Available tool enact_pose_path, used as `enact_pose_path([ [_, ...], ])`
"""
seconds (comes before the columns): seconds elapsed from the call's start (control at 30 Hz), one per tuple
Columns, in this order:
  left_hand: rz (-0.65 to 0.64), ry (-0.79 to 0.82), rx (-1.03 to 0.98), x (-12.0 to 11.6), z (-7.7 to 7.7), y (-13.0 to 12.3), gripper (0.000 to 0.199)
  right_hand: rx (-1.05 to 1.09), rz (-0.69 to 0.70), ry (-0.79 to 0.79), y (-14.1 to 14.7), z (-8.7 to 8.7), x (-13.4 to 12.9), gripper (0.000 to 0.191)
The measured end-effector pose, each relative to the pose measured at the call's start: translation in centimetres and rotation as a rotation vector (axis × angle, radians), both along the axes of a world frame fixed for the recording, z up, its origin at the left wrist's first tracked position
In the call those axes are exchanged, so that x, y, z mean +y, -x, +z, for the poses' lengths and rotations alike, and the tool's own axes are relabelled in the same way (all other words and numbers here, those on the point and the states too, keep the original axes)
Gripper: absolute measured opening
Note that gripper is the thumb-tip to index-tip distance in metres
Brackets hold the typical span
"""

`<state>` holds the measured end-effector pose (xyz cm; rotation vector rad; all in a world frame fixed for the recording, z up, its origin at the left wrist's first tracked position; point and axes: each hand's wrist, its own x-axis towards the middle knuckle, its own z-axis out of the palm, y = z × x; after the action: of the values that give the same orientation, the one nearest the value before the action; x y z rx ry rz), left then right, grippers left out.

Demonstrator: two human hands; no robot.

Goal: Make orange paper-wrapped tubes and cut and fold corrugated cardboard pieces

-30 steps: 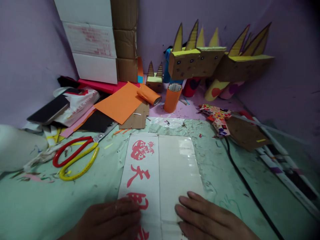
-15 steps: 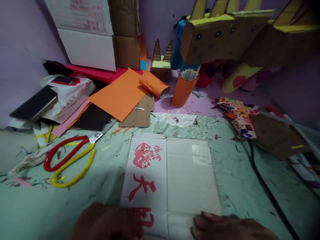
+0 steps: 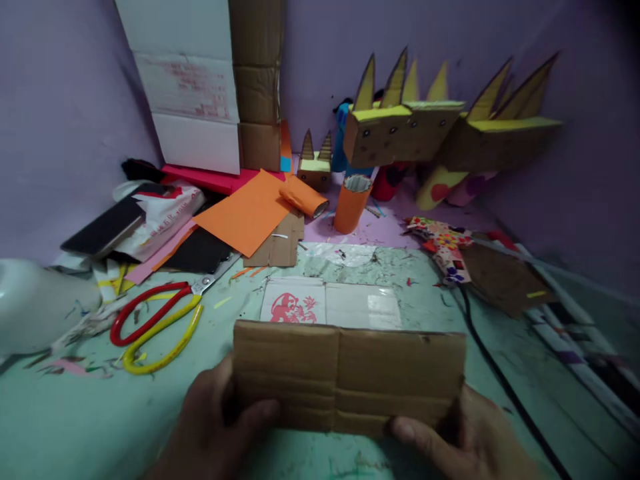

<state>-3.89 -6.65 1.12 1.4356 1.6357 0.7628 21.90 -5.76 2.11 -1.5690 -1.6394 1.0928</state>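
A creased brown cardboard piece (image 3: pixel 350 373) stands folded up toward me at the near edge of the table. Its far part lies flat, with the white printed face (image 3: pixel 350 305) and a red panda picture showing beyond the fold. My left hand (image 3: pixel 220 413) grips the raised part at its lower left, thumb on the brown side. At the lower right my right hand (image 3: pixel 450 427) holds it the same way, thumb in front and fingers behind. Scissors (image 3: pixel 155 323) with one red and one yellow handle lie to the left.
Orange paper (image 3: pixel 245 213) and an orange tube (image 3: pixel 353 203) are farther back. Cardboard boxes with pointed ears (image 3: pixel 395 133) stand by the wall. A flower-patterned glue gun (image 3: pixel 443 243) with a black cord (image 3: pixel 500 370) lies right. A white bottle (image 3: pixel 40 307) is at left.
Both hands have lifted the near part of the cardboard, so its brown side now faces me. My view has tilted upward, showing more of the wall.
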Motion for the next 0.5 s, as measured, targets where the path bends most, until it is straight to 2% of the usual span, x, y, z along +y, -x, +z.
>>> enact_pose_path([
  [0.07,0.075,0.057,-0.103,-0.4,0.4,-0.5,0.025,0.012,-0.052,-0.018,0.2,-0.2,-0.9,0.029],
  [0.17,0.101,0.090,-0.263,-0.9,0.9,-1.0,0.040,0.026,-0.106,-0.033,0.6,-0.8,-2.1,0.029],
  [0.3,0.052,-0.020,-0.126,-1.7,0.1,-0.4,0.046,0.106,-0.068,0.008,0.3,-1.0,-2.6,0.030],
  [0.37,-0.091,-0.172,-0.099,-1.9,-0.9,0.3,0.040,0.158,0.059,-0.025,-0.1,-0.9,-2.6,0.030],
  [0.43,-0.316,-0.369,-0.185,-2.1,-1.9,1.1,0.034,0.245,0.303,-0.094,-0.6,-1.0,-2.5,0.035],
  [0.5,-0.460,-0.472,-0.226,-2.3,-2.4,1.6,0.032,0.295,0.468,-0.143,-0.7,-1.5,-2.4,0.040],
])
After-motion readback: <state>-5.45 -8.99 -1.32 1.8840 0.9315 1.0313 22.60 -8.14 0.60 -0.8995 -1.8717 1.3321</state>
